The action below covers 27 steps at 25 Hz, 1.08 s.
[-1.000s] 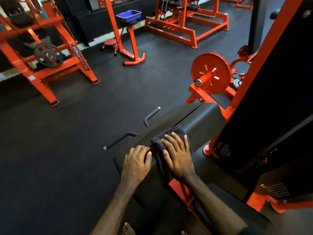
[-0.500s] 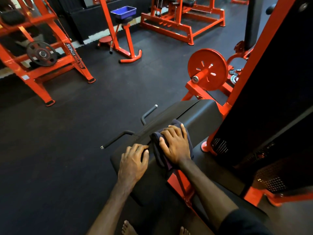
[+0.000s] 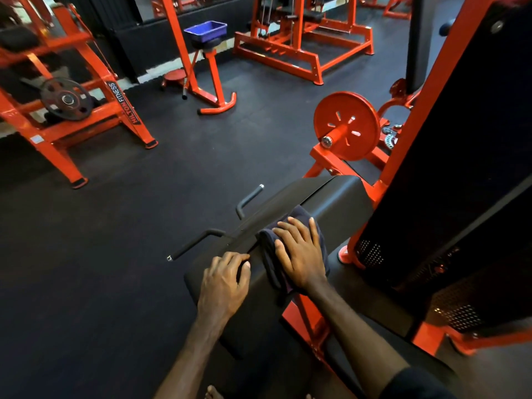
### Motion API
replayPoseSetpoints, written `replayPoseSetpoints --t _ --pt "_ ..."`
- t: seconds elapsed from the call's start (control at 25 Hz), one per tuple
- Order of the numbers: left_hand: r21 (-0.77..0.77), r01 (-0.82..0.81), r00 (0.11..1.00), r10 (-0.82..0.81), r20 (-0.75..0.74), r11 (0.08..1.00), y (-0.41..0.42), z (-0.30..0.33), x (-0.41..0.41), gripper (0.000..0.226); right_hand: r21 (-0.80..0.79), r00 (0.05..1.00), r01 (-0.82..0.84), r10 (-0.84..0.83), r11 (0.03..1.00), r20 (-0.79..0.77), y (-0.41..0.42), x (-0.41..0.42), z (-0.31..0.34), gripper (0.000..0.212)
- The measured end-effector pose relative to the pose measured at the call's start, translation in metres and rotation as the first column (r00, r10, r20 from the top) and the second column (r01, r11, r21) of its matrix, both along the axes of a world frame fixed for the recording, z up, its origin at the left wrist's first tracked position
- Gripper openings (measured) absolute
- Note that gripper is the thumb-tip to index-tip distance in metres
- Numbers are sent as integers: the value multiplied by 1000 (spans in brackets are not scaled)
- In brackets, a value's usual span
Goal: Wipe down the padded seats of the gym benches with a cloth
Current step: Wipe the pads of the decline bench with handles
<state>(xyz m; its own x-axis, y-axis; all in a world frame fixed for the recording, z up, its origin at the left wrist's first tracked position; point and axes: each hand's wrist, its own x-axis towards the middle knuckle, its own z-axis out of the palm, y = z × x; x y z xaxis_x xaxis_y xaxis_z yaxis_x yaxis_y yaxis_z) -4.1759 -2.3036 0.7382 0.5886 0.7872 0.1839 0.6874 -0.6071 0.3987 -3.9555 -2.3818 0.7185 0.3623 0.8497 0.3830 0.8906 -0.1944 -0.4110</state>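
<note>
Fingers of the left hand (image 3: 223,285) lie loosely bent and slightly apart, their tips resting on the padded seat (image 3: 331,203) just at 9 o'clock of the cloth; this hand holds nothing and appears only to brace the body. Fingers of the right hand (image 3: 302,254) lie straight and a little spread, pressing flat on the cloth (image 3: 269,254) without curling round it.

Left to right, the layout is as follows. At 10 o'clock stands an orange rack with a black weight plate (image 3: 66,98). At 12 o'clock a blue tray (image 3: 205,30) sits on a stand. Two black handles (image 3: 249,198) project from the seat's left edge. The dark folded cloth lies on the middle of the seat, under the right palm. At 1 o'clock an orange weight plate (image 3: 345,125) hangs on the machine frame, and at 3 o'clock a black shroud (image 3: 460,168) covers the machine's side.

Task progress, as a judgement: wiping of this seat is under way. The cloth sits roughly mid-seat, so the far section toward 1 o'clock and the near section under the left hand likely remain to be covered. No visible mark separates wiped from unwiped padding, so the share done cannot be told. Other benches in the room presumably remain.
</note>
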Motion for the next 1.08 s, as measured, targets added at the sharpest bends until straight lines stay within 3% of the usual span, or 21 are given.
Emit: replayPoseSetpoints --t 0.24,0.36,0.56,0.72,0.92,1.08 --pt "14 -5 999 6 -32 1000 1 -2 3 39 -75 998 59 -58 995 22 17 16 16 32" --pt "-15 11 1000 -12 -28 1000 4 0 4 40 -10 1000 11 -11 1000 4 -4 4 -3 40" --pt "-43 75 997 -76 -25 996 14 5 44 28 -122 997 72 -69 990 28 25 27 24 32" --pt "-42 82 997 -82 -8 996 13 0 65 41 39 999 -24 22 999 47 -10 23 -6 40" --pt "15 68 997 -68 -29 998 13 -6 65 36 -2 996 86 -86 996 -22 22 43 13 27" --pt "31 88 996 -89 7 996 11 -4 64 33 79 999 7 -11 997 48 -2 36 -5 36"
